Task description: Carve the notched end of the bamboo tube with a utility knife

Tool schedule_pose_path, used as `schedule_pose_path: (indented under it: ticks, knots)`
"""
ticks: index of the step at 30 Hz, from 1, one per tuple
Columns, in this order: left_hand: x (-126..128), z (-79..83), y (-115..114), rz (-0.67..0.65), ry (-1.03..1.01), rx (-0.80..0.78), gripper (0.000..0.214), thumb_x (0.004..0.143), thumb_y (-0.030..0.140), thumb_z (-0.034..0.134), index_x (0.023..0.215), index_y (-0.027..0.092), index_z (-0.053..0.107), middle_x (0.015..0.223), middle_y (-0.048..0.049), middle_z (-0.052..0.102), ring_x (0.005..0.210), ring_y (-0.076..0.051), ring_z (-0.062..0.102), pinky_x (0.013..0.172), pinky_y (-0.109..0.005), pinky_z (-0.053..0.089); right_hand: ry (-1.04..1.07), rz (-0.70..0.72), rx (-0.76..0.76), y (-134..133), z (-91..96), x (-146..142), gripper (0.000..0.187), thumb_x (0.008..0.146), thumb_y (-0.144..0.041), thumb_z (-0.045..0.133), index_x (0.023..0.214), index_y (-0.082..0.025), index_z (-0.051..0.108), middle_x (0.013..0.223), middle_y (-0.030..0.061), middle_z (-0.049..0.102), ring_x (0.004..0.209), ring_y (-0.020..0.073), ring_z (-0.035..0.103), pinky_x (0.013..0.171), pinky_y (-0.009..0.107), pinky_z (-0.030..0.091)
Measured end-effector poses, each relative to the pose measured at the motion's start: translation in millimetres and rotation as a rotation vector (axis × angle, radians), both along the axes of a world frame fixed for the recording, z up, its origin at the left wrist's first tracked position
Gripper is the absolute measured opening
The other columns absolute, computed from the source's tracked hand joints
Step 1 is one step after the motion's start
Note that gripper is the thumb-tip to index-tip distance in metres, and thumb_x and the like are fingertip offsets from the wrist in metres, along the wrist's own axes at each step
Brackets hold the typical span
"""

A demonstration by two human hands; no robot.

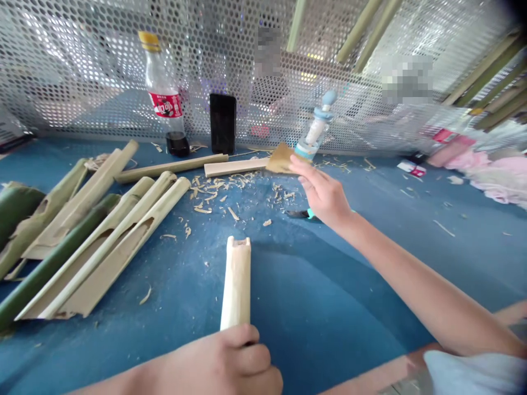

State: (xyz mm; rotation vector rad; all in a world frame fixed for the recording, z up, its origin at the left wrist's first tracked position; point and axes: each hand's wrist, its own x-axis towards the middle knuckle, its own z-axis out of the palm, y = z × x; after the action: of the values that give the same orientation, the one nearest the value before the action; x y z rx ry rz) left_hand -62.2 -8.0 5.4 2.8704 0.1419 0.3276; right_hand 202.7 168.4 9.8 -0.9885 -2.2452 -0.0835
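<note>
My left hand (230, 362) is closed around the lower part of a pale, scraped bamboo piece (236, 285), whose notched end points away from me. Further off, my right hand (327, 195) reaches out with its fingertips on the edge of a tan sheet that looks like sandpaper (281, 159). The thumb lies close to the fingers, and the sheet tilts up beside a pale wooden strip (234, 167). Partly behind my right hand lies a dark-bladed tool with a teal part (300, 214).
Split bamboo pieces (111, 247) lie on the left of the blue tabletop (313, 318). A cola bottle (167, 104), a black phone (223, 123) and a blue-topped bottle (315, 129) stand along the perforated metal panel (197, 55). Shavings (206, 189) are scattered mid-table. Pink cloth (498, 173) lies right.
</note>
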Motion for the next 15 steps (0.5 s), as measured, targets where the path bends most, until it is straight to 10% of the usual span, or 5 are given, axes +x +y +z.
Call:
schedule_pose_path:
  ticks: [7,15]
  knots:
    - [-1.1,6.7,-2.5,-0.048,0.014,0.011,0.017,0.096,0.019,0.046,0.081,0.015,0.052,0.080,-0.0005,0.051,0.072,-0.016,0.045,0.079,-0.033,0.041,-0.252,-0.119,-0.463,-4.6,12.3,39.5,0.050,0.092,-0.050,0.050,0.138,-0.031,0.051,0.143,0.0024,0.052,0.132,0.0253,0.047,0.110,0.047,0.038]
    - [-2.6,-2.8,-4.4,-0.057,-0.054,-0.015,0.014,0.092,0.022,0.049,0.080,0.014,0.051,0.078,-0.0025,0.047,0.069,-0.017,0.041,0.074,-0.035,0.040,-0.219,-0.297,-0.456,-46.0,-16.9,88.0,0.058,0.084,-0.059,0.056,0.131,-0.024,0.056,0.135,0.0118,0.057,0.123,0.0349,0.052,0.102,0.055,0.041]
